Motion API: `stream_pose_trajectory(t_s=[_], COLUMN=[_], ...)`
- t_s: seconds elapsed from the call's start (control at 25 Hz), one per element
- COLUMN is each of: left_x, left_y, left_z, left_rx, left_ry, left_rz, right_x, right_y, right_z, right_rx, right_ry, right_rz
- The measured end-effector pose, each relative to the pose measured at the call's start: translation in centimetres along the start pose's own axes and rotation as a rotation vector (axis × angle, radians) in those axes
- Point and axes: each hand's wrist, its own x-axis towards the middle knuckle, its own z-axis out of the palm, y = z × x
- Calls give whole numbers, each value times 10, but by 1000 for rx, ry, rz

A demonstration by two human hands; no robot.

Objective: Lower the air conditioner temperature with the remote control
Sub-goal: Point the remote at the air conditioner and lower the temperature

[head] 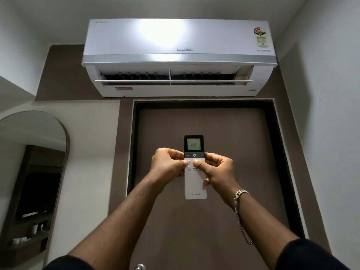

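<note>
A white remote control point(195, 187) with a black top is held upright in front of me, its small screen reading 22. My left hand point(167, 165) grips its left edge, thumb resting on the white part just under the minus button. My right hand point(218, 169) grips the right edge, thumb beside the left one below the power button. High on the wall hangs the white Lloyd air conditioner point(179, 55), its bottom flap open.
A brown door point(233, 152) with a dark frame stands right behind the remote, its handle point(139, 266) at the bottom edge. An arched mirror point(33, 172) hangs on the left wall. A white wall point(331, 133) closes the right side.
</note>
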Motion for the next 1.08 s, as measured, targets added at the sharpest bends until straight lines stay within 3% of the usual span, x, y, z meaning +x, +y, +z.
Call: stream_pose_trajectory(t_s=[1.08], left_x=[2], left_y=[-7], left_z=[3], left_rx=[3], left_ry=[29], left_rz=[6], right_x=[6], right_y=[5], right_z=[1], right_rx=[39], right_ry=[35], right_rz=[18])
